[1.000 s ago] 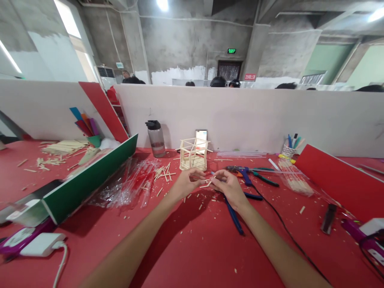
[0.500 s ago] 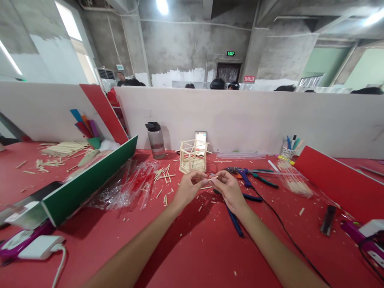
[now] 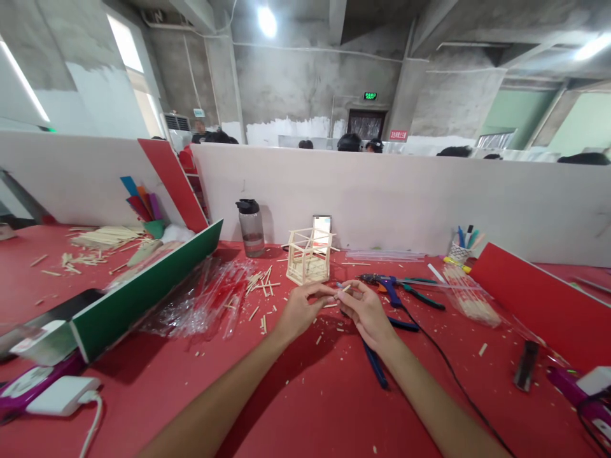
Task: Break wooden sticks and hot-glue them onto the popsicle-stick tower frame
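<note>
My right hand [image 3: 365, 308] pinches a short wooden stick [image 3: 345, 289] between its thumb and fingers. Opposite it, my left hand [image 3: 304, 310] is closed, its fingertips meeting the stick's near end and the right fingers. Just behind the hands stands a small open frame [image 3: 309, 257] built of thin wooden sticks. Blue-handled pliers [image 3: 375, 364] lie partly under my right hand and forearm. A blue glue gun [image 3: 390, 289] rests to the right, its black cord running toward me.
Wooden offcuts [image 3: 261, 283] and clear plastic wrapping [image 3: 191, 302] lie to the left, beside a green board [image 3: 153, 286]. A water bottle [image 3: 251, 229] and a phone [image 3: 322, 230] stand at the back. Bagged sticks [image 3: 470, 296] and a red board [image 3: 539, 305] are at right.
My hands have drawn closer together, and the stick now slants up more from the fingertips. The whole view has shifted slightly.
</note>
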{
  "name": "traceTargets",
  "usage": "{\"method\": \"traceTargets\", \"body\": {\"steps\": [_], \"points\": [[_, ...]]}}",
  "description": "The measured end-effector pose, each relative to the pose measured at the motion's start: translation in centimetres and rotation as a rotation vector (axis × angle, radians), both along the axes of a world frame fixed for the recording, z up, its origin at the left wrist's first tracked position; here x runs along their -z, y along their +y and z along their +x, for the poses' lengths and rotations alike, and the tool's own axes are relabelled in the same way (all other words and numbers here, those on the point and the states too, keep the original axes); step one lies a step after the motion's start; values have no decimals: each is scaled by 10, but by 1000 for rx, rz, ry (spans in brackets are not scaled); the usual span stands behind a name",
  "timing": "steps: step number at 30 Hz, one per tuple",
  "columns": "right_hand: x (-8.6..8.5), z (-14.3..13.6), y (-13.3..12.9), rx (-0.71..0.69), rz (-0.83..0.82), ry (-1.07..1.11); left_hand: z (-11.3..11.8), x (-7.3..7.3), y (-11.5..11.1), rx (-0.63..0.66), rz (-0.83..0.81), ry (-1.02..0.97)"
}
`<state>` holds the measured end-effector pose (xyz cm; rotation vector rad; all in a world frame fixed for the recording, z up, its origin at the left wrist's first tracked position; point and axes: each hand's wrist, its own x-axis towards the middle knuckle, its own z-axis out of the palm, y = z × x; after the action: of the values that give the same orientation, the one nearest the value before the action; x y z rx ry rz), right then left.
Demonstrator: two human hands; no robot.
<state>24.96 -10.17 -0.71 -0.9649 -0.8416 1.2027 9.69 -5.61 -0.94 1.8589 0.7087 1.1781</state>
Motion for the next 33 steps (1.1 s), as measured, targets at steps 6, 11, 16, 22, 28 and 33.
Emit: {"method": "traceTargets", "body": {"steps": [6,11,16,22,28,33], "points": [[-5,0,-2,-45,-1,37,-1,2,1,-70,41,-25],[-4,0,-3,-36,39,-23,-3,2,2,-67,59,-17],[-5,0,-2,-1,49,-65,-4,-1,2,-45,11,-17],[-3,4,0,42,56,-59,-2,-3,4,46,-159,-91],[3,2,2,91,97,-200,2,-3,2,9,-203,-25],[0,-1,0,127,111,-280,1,-6,2,48,-263,41]]}}
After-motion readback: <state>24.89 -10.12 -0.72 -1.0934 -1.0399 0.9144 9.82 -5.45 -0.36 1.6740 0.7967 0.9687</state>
